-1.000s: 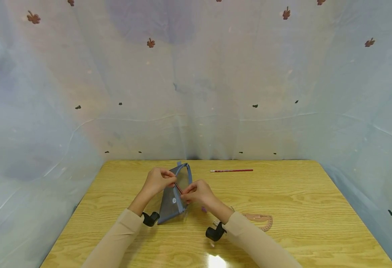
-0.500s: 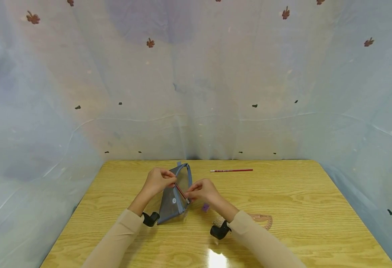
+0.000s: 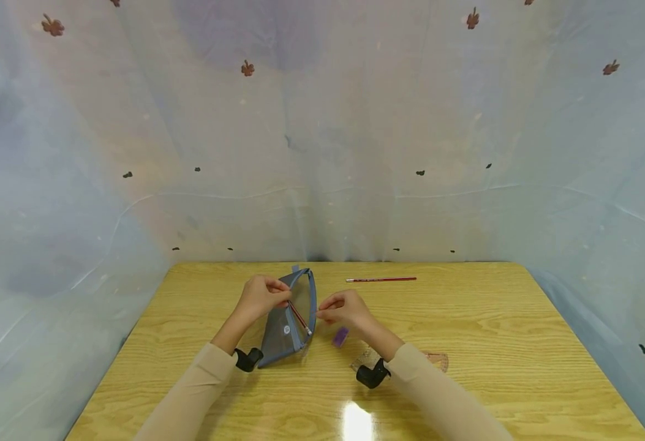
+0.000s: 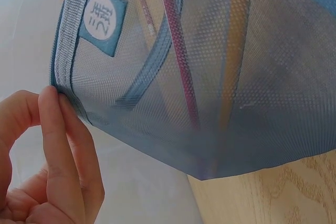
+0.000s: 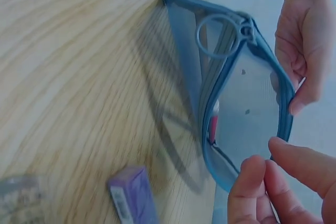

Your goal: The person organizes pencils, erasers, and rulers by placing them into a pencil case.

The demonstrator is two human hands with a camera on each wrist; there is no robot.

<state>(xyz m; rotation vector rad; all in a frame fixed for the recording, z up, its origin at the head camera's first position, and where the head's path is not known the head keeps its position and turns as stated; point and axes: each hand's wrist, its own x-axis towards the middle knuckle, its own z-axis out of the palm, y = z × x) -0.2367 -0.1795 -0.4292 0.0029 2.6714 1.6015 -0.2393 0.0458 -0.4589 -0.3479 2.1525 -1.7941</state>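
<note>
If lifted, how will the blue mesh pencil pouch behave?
The blue mesh pencil pouch probably bends easily: its walls look thin. It is likely light for its size, being mostly see-through. Tipped mouth-down, it might spill the red pencil inside, since its mouth gapes.

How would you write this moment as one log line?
left hand: pinches pouch rim; right hand: near opening; pencil: inside pouch; second pencil, purple block: on table

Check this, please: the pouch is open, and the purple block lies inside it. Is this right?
Not quite: the purple block lies outside the pouch, on the table, as the right wrist view shows. The pouch is indeed open.
</note>
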